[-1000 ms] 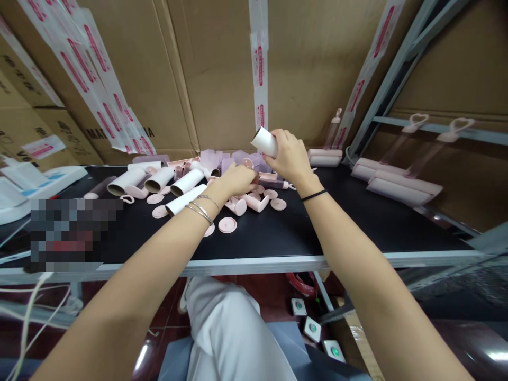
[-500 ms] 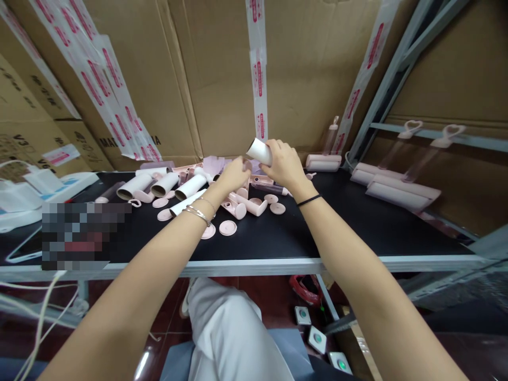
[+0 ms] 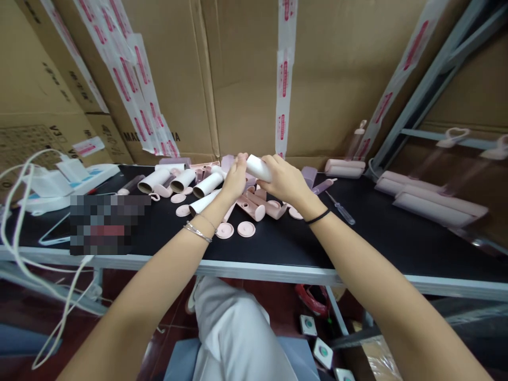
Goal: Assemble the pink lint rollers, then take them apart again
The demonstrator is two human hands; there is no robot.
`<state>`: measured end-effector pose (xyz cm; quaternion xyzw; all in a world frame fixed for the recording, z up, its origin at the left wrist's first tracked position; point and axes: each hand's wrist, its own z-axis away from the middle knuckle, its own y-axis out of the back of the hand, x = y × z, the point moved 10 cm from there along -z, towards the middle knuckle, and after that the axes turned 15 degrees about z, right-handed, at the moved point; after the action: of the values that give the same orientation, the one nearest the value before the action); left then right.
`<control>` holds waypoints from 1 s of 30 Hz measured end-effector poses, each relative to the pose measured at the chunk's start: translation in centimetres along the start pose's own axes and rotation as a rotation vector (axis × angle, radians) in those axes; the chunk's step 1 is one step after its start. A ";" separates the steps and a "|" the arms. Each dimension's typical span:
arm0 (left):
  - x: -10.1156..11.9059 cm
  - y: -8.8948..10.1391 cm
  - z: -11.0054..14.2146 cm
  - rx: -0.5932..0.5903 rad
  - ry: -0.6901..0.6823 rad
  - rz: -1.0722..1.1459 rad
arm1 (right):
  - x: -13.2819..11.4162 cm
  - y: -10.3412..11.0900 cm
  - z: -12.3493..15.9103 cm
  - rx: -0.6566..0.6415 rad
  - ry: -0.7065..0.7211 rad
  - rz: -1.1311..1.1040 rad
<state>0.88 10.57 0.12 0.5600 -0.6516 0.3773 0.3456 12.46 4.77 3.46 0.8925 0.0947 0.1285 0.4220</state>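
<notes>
A white lint roller refill (image 3: pixel 259 168) is tilted above the pile, and my right hand (image 3: pixel 286 181) is wrapped round its right part. My left hand (image 3: pixel 236 179) is beside the refill's left end, fingers closed together; what they hold, if anything, is hidden. Below both hands lie pink lint roller casings (image 3: pixel 251 205). Round pink end caps (image 3: pixel 246 229) lie nearer the table's front edge. More white refills (image 3: pixel 208 184) lie left of my left hand, with brown cardboard cores showing.
A screwdriver (image 3: pixel 340 207) lies right of my right wrist. Assembled pink lint rollers (image 3: pixel 345 168) stand at the back right, others (image 3: pixel 436 203) at the right edge. A white power strip (image 3: pixel 71 188) with cables is at left. A cardboard wall (image 3: pixel 246 79) closes the back.
The view has shifted, so the table appears further right. My left hand has come closer to the refill's left end, and the refill has turned so its hollow core no longer shows.
</notes>
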 end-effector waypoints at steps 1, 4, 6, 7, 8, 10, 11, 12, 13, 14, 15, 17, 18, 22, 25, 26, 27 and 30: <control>0.0 0.0 0.0 -0.010 -0.018 -0.005 | -0.1 -0.1 0.0 -0.002 0.007 0.009; 0.2 -0.1 0.0 -0.052 -0.068 -0.078 | -0.6 -0.6 0.2 -0.010 0.026 0.031; 0.5 -0.3 0.3 -0.082 -0.088 -0.132 | -1.0 -0.9 0.3 -0.004 0.038 0.029; 0.6 -0.5 0.4 -0.096 -0.090 -0.151 | -1.1 -0.9 0.4 0.003 0.043 0.024; 0.8 -0.6 0.6 -0.107 -0.087 -0.163 | -1.2 -1.0 0.4 0.009 0.046 0.018; 1.2 -0.8 1.0 -0.120 -0.074 -0.171 | -1.2 -1.2 0.4 0.011 0.052 0.005; 1.4 -0.9 1.1 -0.122 -0.064 -0.170 | -1.2 -1.2 0.4 0.009 0.052 -0.002; 1.4 -1.0 1.3 -0.122 -0.051 -0.164 | -1.2 -1.3 0.4 0.007 0.052 -0.010; 1.5 -1.0 1.3 -0.119 -0.038 -0.154 | -1.1 -1.3 0.4 0.009 0.051 -0.019; 1.4 -1.0 1.4 -0.118 -0.024 -0.140 | -1.1 -1.3 0.4 0.014 0.052 -0.028; 1.3 -1.1 1.4 -0.120 -0.011 -0.123 | -1.1 -1.2 0.4 0.023 0.054 -0.039; 1.1 -1.1 1.3 -0.120 0.006 -0.085 | -1.2 -1.0 0.5 0.046 0.061 -0.059; 0.9 -1.1 1.2 -0.118 0.012 -0.067 | -1.3 -0.9 0.5 0.059 0.063 -0.069; 0.5 -0.9 0.9 -0.122 0.010 -0.004 | -1.5 -0.6 0.6 0.109 0.070 -0.096; 0.5 -1.0 0.9 -0.155 0.014 0.047 | -1.2 -0.6 0.7 0.127 0.065 -0.097; 0.6 -1.1 1.0 -0.166 0.022 0.058 | -1.1 -0.6 0.7 0.128 0.065 -0.098; 0.6 -1.2 1.1 -0.172 0.031 0.065 | -1.1 -0.7 0.7 0.127 0.067 -0.102; 0.9 -1.4 1.5 -0.156 0.060 0.117 | -0.9 -0.7 0.5 0.116 0.097 -0.135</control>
<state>2.14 8.67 0.35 0.4808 -0.6999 0.3617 0.3849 11.68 4.59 2.46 0.8998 0.1821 0.1372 0.3720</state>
